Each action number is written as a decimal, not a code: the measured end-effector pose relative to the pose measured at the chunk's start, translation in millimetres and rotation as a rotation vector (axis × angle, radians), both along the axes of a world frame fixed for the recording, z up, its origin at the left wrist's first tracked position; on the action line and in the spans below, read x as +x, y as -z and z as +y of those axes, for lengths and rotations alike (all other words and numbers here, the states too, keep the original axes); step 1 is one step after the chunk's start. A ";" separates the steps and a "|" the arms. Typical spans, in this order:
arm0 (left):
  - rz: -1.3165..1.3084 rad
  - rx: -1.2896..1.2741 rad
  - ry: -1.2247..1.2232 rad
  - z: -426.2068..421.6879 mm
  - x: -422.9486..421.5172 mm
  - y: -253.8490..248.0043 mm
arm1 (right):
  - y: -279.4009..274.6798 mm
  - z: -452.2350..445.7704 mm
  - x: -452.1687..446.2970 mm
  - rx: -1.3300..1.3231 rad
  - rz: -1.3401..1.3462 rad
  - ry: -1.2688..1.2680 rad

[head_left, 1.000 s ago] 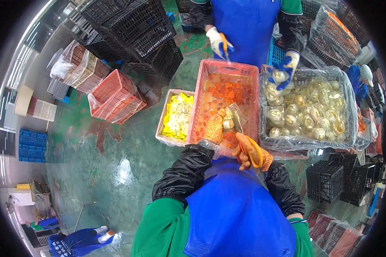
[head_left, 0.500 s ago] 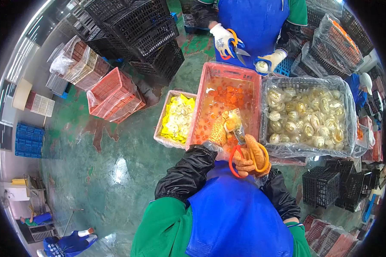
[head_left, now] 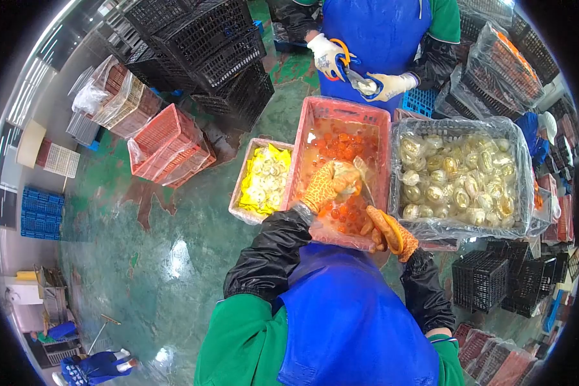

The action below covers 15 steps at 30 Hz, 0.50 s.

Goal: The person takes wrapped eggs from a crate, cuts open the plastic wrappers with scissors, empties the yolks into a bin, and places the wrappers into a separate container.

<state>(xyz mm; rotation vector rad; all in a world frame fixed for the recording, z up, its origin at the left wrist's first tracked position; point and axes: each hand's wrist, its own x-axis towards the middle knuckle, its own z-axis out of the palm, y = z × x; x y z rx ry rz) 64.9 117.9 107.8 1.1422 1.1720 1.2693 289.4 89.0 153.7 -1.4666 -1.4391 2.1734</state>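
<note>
My left hand (head_left: pixel 325 186), in an orange patterned glove, is closed around a small clear packet (head_left: pixel 347 177) with pale orange contents, over the red crate (head_left: pixel 387 148). Several round orange-red pieces (head_left: pixel 341 147), resembling egg yolks, lie in cloudy liquid in that crate. At the crate's near right corner, my right hand (head_left: pixel 386 233), gloved in orange, is closed on scissors (head_left: pixel 399 240) with a yellow-orange handle; the fingers partly hide them. To the right, a black crate (head_left: pixel 525 174) lined with clear plastic holds several wrapped, rounded, yellowish-green pieces (head_left: pixel 460 170).
A small pale crate (head_left: pixel 237 207) with yellow packets stands left of the red one. Opposite, a co-worker in a blue apron (head_left: pixel 373 38) holds scissors and a pale piece. Stacked black crates (head_left: pixel 199 51) and red crates (head_left: pixel 170 145) stand at the left on the wet green floor.
My left hand has moved up and away from me over the red crate with the packet. The right hand has lowered and turned slightly right. The co-worker's hands have come together.
</note>
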 end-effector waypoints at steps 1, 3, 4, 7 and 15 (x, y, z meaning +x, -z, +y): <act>-0.143 -0.076 0.136 0.8 -1.3 1.1 | 2.4 2.1 1.8 0.039 -0.024 0.003; -0.386 -0.226 0.319 0.8 -7.3 6.2 | 2.3 4.1 2.5 0.078 -0.046 0.010; -0.386 -0.227 0.321 1.2 -12.9 5.4 | -6.5 5.0 0.0 0.151 -0.088 -0.048; -0.259 -0.286 0.392 2.9 -18.3 4.0 | -6.6 12.1 4.2 0.300 -0.163 -0.181; 0.075 -0.270 0.371 15.3 -29.9 -3.6 | 0.1 10.7 4.1 0.439 -0.283 -0.196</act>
